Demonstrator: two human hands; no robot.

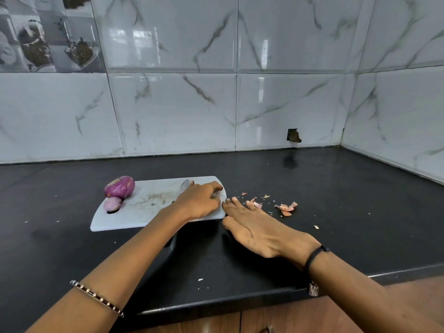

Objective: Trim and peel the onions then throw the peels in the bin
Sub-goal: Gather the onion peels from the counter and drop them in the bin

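Purple onions (119,187), peeled, sit at the left end of the white board (144,217), whose right edge the left hand (199,203) grips with curled fingers, apparently steadying it, while the right hand (254,227) lies flat, fingers straight, beside scattered peels (284,207), likely to gather them.

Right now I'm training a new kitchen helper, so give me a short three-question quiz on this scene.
1. True or false: the peels lie on the board.
2. How many onions are on the board?
3. The right hand is: A gripping a knife, B flat on the counter, C holding an onion.
Key: 1 false, they lie on the counter; 2 two; 3 B.
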